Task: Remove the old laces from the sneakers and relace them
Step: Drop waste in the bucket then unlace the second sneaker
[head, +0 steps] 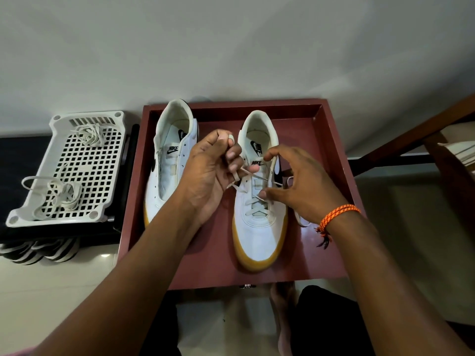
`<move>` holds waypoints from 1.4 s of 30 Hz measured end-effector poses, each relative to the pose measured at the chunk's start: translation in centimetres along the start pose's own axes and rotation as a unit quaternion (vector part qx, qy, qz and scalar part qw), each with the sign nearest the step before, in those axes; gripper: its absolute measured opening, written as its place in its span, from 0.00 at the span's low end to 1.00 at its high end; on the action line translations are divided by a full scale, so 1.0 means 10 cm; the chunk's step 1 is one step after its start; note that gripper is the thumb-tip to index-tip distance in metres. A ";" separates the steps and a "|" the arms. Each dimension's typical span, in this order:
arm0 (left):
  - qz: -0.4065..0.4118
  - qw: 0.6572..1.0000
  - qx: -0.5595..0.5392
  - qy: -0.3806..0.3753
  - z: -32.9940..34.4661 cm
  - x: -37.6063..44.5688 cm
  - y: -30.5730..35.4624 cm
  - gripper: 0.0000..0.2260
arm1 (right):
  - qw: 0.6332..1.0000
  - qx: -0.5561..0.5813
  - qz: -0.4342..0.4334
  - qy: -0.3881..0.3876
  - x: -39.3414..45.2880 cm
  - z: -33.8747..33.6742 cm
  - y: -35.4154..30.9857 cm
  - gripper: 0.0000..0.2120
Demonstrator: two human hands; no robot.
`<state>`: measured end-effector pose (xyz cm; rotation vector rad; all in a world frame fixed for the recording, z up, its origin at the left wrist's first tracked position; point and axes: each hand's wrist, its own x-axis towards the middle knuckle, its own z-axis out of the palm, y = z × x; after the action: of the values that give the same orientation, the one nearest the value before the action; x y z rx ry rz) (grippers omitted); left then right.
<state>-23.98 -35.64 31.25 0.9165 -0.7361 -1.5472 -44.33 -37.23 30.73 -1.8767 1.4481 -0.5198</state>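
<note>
Head view, near to far. My two forearms reach forward over a dark red tray [331, 253] that lies on the pale floor. My right wrist carries an orange cord bracelet [338, 214].

On the tray stand two white Nike sneakers with gum-yellow soles, toes toward me. The right sneaker [259, 235] is partly laced: a white lace [253, 200] crosses its lower eyelets, while the upper eyelets are unthreaded. The left sneaker [164, 181] has no lace and its tongue lies open.

My left hand [208, 176] is over the gap between the two sneakers, fingers curled round one free end of the lace, which runs up through the fist and shows at the thumb. My right hand [295, 186] rests at the right sneaker's outer eyelet row; thumb and forefinger pinch the other strand of the lace, the remaining fingers spread loosely. A loose loop of the same lace lies on the tray beside my right wrist.

Left of the tray, a white perforated plastic basket [84, 165] holds two bundles of white laces, one nearer [60, 195] and one farther [91, 133]. Beyond is a plain grey wall [231, 47].
</note>
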 end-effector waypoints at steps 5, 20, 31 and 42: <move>-0.023 0.998 0.048 0.044 0.06 0.01 -0.07 0.13 | 1.000 -0.006 -0.001 -0.007 -0.02 0.00 -0.03 0.32; 0.075 0.767 0.629 0.106 -0.12 0.02 -0.22 0.19 | 0.999 -0.022 -0.009 0.031 -0.01 0.05 -0.01 0.32; 0.084 0.763 0.639 0.057 -0.11 0.01 -0.16 0.08 | 1.000 -0.013 -0.017 0.018 0.01 0.06 -0.04 0.27; -0.010 0.852 0.523 0.018 -0.22 0.03 0.00 0.19 | 0.998 0.015 -0.045 0.039 0.01 0.10 -0.07 0.18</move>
<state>-22.13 -35.92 30.09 1.7244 -1.6034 -1.0609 -43.12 -36.97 30.57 -1.9234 1.4034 -0.6605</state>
